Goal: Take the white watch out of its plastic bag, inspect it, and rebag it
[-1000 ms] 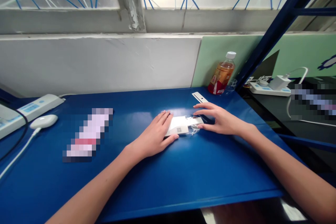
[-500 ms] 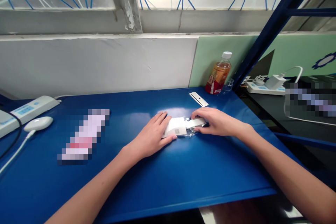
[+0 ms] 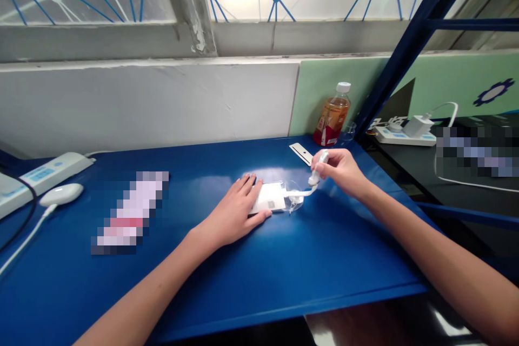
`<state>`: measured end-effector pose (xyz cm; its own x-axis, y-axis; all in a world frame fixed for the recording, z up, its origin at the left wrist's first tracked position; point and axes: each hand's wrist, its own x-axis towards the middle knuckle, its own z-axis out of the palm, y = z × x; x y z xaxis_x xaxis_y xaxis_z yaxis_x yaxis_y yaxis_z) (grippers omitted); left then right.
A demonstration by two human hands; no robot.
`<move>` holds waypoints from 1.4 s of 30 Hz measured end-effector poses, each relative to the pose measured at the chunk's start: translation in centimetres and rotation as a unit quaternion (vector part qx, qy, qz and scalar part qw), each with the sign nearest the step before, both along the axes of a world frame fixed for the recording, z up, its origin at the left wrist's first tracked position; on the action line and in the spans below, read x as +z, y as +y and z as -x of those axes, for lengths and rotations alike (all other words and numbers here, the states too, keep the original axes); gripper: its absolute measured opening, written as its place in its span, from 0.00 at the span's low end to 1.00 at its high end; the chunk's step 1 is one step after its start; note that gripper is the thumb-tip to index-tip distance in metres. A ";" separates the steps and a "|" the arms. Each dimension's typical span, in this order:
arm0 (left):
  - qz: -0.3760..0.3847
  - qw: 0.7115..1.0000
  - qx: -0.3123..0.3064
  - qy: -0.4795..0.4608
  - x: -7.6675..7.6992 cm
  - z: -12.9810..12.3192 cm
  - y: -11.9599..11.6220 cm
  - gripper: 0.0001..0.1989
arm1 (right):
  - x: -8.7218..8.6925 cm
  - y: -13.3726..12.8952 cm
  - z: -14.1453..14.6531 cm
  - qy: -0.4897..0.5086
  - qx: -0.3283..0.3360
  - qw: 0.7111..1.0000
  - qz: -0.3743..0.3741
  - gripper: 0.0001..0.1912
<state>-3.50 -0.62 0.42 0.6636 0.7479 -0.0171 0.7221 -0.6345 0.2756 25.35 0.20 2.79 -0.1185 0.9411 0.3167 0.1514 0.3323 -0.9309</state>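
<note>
A small white packet (image 3: 272, 197) lies flat near the middle of the blue table, its right end in clear plastic (image 3: 295, 201). My left hand (image 3: 239, 203) rests on the packet's left end, fingers spread. Up and to the right of the packet, my right hand (image 3: 336, 167) pinches a white connector piece (image 3: 318, 168) between thumb and fingers. From that piece a white cable (image 3: 302, 193) runs down and left to the packet. A narrow white card (image 3: 300, 153) lies just left of my right hand.
A drink bottle (image 3: 333, 114) stands at the back right. On the left are a power strip (image 3: 48, 175), a white oval device (image 3: 61, 194) with a cable, and a blurred flat object (image 3: 132, 211). A blue metal post (image 3: 399, 48) rises at right.
My right hand has moved up and slightly right from the packet with the white connector, and a length of white cable now shows. My left hand has stayed on the packet.
</note>
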 end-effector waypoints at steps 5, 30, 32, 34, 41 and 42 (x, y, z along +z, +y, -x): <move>0.013 1.000 -0.005 -0.006 0.2 -0.2 -0.2 0.40 | -0.3 0.4 0.5 0.131 0.038 0.985 0.107 0.27; 0.559 0.580 0.021 -0.592 1.8 -5.6 -0.7 0.18 | 1.2 3.8 10.3 0.377 0.332 0.805 0.315 0.23; 0.590 0.550 0.022 -0.591 2.0 -5.7 -1.0 0.18 | 1.3 3.7 9.9 0.380 0.334 0.805 0.310 0.24; 0.607 0.532 0.028 -0.590 2.2 -5.8 -1.2 0.19 | 1.7 3.7 9.5 0.381 0.334 0.809 0.299 0.24; 0.618 0.533 0.059 -0.575 2.2 -5.8 -1.4 0.19 | 1.7 3.4 8.9 0.372 0.313 0.819 0.303 0.26; 0.617 0.535 0.061 -0.573 2.2 -5.8 -1.4 0.18 | 1.6 3.3 8.9 0.372 0.310 0.820 0.306 0.25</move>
